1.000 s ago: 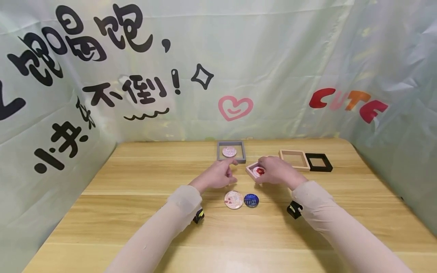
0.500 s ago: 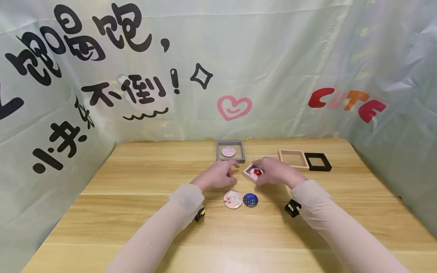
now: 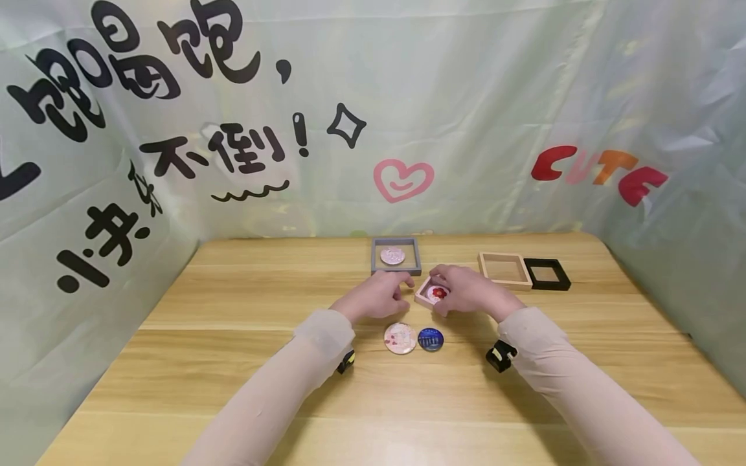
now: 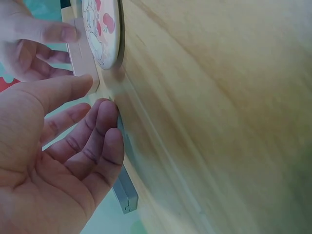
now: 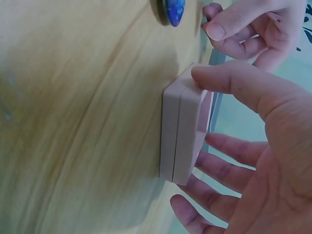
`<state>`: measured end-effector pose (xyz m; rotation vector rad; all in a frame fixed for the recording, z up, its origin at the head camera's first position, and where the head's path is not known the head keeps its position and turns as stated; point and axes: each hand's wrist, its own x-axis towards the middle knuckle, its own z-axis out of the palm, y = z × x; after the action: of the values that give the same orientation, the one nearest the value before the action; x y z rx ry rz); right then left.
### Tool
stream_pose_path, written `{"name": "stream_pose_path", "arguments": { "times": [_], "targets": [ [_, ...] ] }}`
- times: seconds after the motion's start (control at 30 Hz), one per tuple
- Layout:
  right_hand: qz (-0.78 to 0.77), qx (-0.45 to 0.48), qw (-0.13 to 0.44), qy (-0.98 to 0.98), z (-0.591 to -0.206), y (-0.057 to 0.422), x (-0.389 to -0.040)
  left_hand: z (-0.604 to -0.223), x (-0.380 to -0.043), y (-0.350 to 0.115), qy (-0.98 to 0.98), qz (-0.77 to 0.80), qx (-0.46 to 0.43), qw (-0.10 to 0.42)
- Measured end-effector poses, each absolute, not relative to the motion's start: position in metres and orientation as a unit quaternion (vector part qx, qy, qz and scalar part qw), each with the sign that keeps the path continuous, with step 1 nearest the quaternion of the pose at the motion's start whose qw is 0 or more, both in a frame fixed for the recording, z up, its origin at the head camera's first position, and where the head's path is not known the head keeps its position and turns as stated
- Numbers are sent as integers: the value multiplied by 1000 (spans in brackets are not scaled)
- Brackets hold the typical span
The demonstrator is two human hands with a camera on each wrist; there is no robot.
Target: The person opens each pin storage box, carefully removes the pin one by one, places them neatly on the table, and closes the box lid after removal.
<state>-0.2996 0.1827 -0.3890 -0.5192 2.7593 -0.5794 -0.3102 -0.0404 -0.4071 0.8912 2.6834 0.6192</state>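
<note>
My right hand holds a small pink display frame on the table, thumb at the near edge and fingers along the far side. Inside it shows a round badge with a red flower. In the right wrist view the frame's side has a seam along it. My left hand hovers just left of the frame, fingers loosely bent, holding nothing. Behind it lies a grey frame with a pale pink round badge within. Nearer me are a pink-and-white round badge and a smaller blue badge.
A light wooden-coloured frame and a black frame lie side by side at the back right. The wooden table is bordered by pale printed cloth at the back and sides.
The pink frame, in my right hand's grip, has shifted slightly left. My left hand has drifted a little to the right, closer to it. The badges and other frames stay in place.
</note>
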Motion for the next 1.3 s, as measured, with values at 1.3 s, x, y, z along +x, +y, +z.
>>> {"name": "stream_pose_path", "arguments": {
  "times": [1.3],
  "targets": [
    [-234, -228, 39, 944, -380, 174, -286, -400, -298, -48, 904, 272, 314, 100]
  ]
}}
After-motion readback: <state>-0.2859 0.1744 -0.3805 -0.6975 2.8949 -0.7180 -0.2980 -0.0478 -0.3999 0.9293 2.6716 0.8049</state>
